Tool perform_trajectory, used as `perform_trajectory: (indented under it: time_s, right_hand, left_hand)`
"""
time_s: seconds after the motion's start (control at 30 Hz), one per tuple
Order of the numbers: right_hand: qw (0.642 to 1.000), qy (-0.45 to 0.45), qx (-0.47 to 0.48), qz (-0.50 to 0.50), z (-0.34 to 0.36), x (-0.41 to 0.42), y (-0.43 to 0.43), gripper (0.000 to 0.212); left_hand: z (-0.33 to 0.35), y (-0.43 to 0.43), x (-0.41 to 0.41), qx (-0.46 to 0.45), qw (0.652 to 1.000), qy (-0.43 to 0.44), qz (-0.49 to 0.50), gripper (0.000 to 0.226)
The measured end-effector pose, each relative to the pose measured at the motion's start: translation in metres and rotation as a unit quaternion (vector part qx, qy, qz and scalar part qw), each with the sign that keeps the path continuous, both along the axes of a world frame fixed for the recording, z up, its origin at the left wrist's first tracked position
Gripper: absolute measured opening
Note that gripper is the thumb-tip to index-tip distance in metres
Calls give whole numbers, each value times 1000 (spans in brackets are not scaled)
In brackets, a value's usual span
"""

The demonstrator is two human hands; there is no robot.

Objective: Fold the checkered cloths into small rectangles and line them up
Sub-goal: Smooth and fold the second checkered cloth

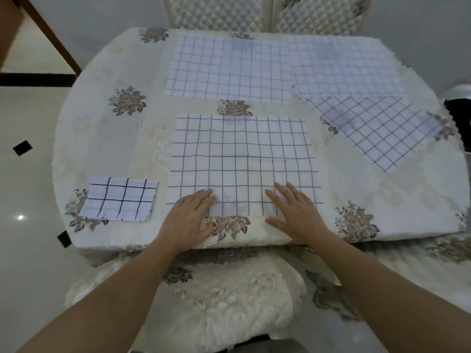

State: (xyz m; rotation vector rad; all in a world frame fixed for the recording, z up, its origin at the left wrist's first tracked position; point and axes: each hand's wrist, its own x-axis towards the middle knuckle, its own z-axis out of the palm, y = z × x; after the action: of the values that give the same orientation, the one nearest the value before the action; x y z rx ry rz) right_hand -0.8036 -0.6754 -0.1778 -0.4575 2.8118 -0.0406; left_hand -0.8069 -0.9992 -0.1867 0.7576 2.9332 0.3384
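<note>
The unfolded checkered cloth (pixel 242 161) is spread flat at the middle of the table (pixel 102 123), directly ahead of both hands. Its near edge runs left to right, roughly parallel with the table's near edge. The left hand (pixel 190 220) is laid on the cloth's near left corner and the right hand (pixel 295 212) on its near right part. Both are flat with fingers straight, pressing down, and nothing is gripped or pinched. The cloth looks close to square, so no long axis is offered yet. The fold is judged to turn on the near edge being carried straight away from the body to the far edge — a move for which both hands are about equally placed. One folded rectangle (pixel 119 200) is set just to the left of the open cloth and apart from it, nearer the left hand, so the line is probably to be continued beside it. Three more cloths are left unfolded — a far cloth (pixel 229 67), a far-right cloth (pixel 344 70) overlapping it, and a tilted cloth (pixel 377 128) nearer on the right.
</note>
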Motion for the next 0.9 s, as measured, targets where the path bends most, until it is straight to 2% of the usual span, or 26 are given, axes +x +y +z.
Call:
perform_trajectory:
  time_s: [0.3, 0.6, 0.77, 0.9]
  right_hand:
    - [999, 8, -31, 21, -30, 0, 16, 75]
    - [991, 117, -47, 40, -42, 11, 18, 59]
    - [989, 136, -32, 54, -43, 10, 17, 55]
    - [988, 142, -44, 51, -41, 10, 15, 50]
  left_hand:
    - [-23, -8, -10, -33, 998, 3, -47, 62]
    - [-30, -11, 0, -37, 994, 85, -50, 49]
    - [-32, -9, -3, -35, 992, 112, -54, 43]
    - [-34, -12, -6, -32, 992, 102, -63, 44]
